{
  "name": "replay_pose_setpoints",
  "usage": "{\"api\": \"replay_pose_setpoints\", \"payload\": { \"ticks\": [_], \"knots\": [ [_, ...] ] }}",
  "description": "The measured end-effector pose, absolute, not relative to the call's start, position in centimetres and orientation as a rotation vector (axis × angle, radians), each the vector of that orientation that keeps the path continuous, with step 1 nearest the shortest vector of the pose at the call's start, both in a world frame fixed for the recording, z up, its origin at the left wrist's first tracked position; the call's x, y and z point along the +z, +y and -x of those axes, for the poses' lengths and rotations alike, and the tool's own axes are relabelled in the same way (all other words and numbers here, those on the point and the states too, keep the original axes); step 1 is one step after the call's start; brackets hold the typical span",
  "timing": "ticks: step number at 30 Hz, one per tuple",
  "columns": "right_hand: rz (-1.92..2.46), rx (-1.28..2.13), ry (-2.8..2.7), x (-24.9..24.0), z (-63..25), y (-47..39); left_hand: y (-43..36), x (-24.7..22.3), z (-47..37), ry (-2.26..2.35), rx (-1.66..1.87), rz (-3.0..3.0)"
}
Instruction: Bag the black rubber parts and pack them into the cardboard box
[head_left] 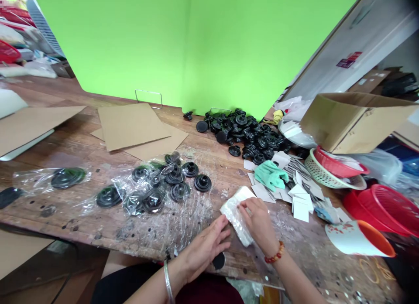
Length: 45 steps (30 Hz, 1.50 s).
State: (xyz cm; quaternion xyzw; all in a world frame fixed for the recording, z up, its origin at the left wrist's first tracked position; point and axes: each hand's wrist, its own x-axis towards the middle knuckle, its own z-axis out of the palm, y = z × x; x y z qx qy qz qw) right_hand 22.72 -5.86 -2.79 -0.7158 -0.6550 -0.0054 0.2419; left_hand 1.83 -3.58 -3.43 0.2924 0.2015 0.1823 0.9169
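A stack of clear plastic bags [240, 234] lies on the worn wooden table in front of me. My right hand [260, 223], with a beaded bracelet at its wrist, rests on the stack, thumb and fingers pinched at the top bag. My left hand [207, 249] is open with fingers stretched, its fingertips beside the left edge of the stack. Partly under that hand is a flat black disc [218, 261]. To the left lie several black round stepped parts, one of them bare [202, 182], others inside clear bags [153, 200].
A heap of black parts [240, 129] sits against the green panel [229, 46]. White cards [301, 208] and a green cloth [271, 175] lie to the right, near baskets [337, 179], a cardboard box [347, 125] and a white-orange container [356, 238]. Cardboard sheets [131, 125] lie at the left.
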Motion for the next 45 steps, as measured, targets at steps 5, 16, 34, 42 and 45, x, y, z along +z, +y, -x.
{"api": "replay_pose_setpoints", "payload": {
  "ticks": [5,16,34,42,45],
  "knots": [
    [1.692,0.027,-1.831,-0.2,-18.6,-7.1,-3.1,-2.6,-2.3,0.386,0.389,-0.445],
    [1.136,0.017,-2.461,1.3,-12.7,-8.3,-1.5,0.5,2.6,0.940,0.624,-0.810],
    [1.567,1.187,-1.400,1.5,-11.2,-5.3,-1.9,1.1,5.5,0.988,0.732,-0.780],
    [1.255,1.325,-1.239,2.0,-10.9,-4.9,-2.2,0.0,5.0,1.045,0.657,-0.967],
    [1.093,1.719,-1.007,1.1,-11.6,-4.7,-2.4,0.4,5.2,0.887,0.584,-0.987]
  ]
}}
